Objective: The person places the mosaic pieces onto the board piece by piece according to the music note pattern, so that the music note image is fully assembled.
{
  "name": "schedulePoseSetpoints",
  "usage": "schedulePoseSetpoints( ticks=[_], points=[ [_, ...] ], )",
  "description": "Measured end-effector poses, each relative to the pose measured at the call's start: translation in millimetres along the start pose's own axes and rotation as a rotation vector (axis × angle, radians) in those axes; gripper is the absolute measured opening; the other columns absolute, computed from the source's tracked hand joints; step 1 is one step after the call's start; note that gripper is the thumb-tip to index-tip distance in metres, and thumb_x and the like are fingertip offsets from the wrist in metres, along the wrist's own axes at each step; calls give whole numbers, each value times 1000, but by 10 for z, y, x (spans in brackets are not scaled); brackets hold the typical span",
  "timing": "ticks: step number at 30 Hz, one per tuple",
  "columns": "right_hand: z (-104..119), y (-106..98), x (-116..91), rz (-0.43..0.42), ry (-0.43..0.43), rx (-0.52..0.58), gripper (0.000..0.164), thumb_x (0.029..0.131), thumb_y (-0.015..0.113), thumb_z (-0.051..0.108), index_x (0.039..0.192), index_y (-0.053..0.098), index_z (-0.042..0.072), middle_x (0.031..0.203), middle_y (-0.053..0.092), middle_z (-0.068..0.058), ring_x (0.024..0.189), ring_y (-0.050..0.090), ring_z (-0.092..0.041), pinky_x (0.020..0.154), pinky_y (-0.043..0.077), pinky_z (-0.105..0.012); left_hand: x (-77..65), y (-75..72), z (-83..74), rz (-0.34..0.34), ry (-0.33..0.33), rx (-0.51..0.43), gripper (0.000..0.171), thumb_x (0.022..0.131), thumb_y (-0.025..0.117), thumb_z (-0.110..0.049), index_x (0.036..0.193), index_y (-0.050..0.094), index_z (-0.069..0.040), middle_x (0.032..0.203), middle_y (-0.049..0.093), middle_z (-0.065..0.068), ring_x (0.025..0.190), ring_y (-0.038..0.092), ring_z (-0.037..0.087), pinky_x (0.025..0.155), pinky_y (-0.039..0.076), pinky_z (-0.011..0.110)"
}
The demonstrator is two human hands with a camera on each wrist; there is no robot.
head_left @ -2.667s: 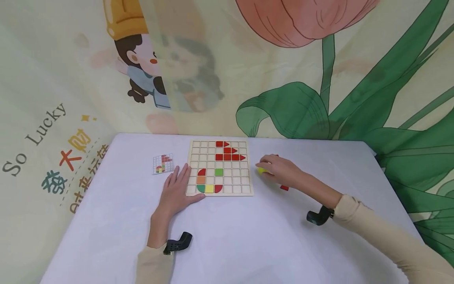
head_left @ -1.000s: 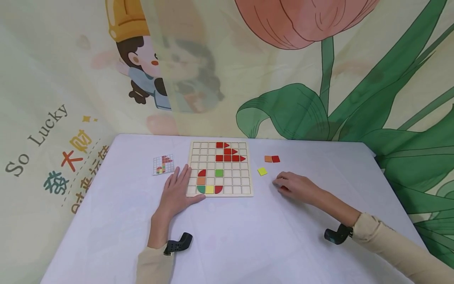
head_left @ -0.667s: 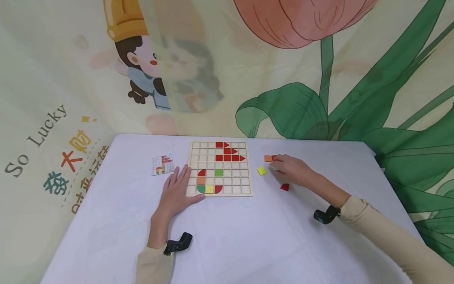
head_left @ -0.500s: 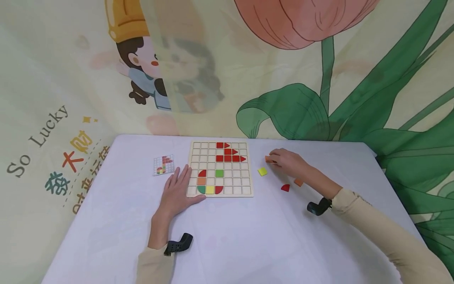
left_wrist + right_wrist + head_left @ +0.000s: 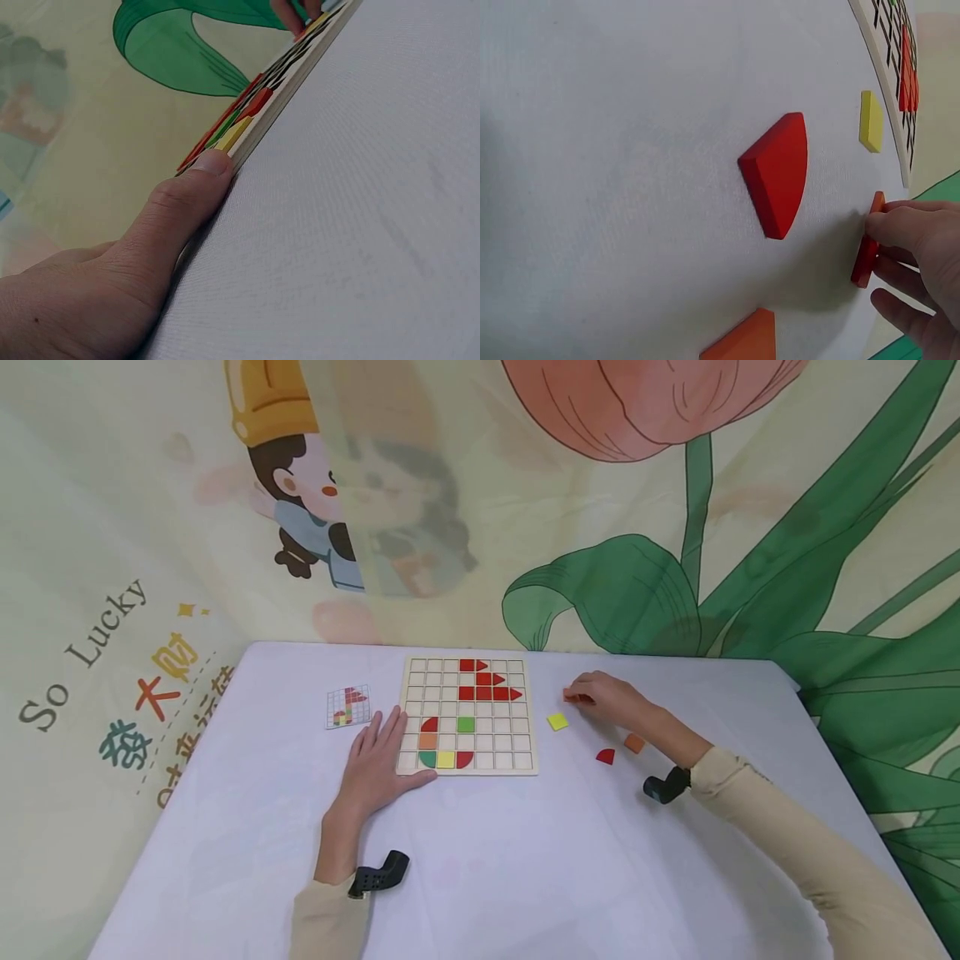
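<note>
My left hand (image 5: pixel 375 762) lies with straight fingers along the left edge of a wooden grid board (image 5: pixel 498 760). Its thumb rests on the bottom edge, by a green quarter-round tile (image 5: pixel 427 759) and a yellow square tile (image 5: pixel 446 760). Right of the board, my right hand (image 5: pixel 611 700) pinches an orange square tile (image 5: pixel 878 201) and a red square tile (image 5: pixel 865 262), side by side, between thumb and fingers; the fingers partly hide them. Nearby lie a loose yellow tile (image 5: pixel 557 722), a red quarter-round tile (image 5: pixel 605 757) and another orange tile (image 5: pixel 633 742).
A pattern card (image 5: pixel 348 707) lies left of the board. Red squares and triangles (image 5: pixel 487 693) fill part of the board's upper rows, with a green square (image 5: pixel 466 724) lower down. The white-covered table (image 5: pixel 495 860) ends at a printed cloth backdrop (image 5: pixel 420 618).
My right hand has gone from the yellow tile to the red quarter-round, then up to the orange and red squares. The second orange tile has come into sight. My left hand stays put.
</note>
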State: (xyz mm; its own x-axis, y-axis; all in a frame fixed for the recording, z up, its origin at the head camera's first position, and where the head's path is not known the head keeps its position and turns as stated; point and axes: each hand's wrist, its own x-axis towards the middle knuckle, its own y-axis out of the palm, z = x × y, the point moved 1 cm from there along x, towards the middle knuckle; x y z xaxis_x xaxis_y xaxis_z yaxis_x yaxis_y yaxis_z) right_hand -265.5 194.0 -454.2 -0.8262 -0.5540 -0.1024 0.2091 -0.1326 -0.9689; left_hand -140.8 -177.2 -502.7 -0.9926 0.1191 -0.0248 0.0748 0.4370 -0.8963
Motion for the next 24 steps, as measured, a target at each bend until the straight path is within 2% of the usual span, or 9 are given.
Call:
schedulePoseSetpoints(
  ticks=[7,24],
  points=[
    [-47,12,18,3,18,38,35,85,73,9,121,69,12,110,69,-10,105,62,-26,90,57,-38,3,-2,-2,-5,2,3,107,76,70,-61,156,20,-12,164,16,8,152,5,33,121,12,55],
    [-83,50,56,-45,-5,63,28,85,74,11,113,73,11,106,72,-6,101,64,-22,88,57,-35,-5,-29,-23,7,-4,6,108,76,70,-61,156,18,-12,165,14,8,153,3,33,122,10,55]
  ],
)
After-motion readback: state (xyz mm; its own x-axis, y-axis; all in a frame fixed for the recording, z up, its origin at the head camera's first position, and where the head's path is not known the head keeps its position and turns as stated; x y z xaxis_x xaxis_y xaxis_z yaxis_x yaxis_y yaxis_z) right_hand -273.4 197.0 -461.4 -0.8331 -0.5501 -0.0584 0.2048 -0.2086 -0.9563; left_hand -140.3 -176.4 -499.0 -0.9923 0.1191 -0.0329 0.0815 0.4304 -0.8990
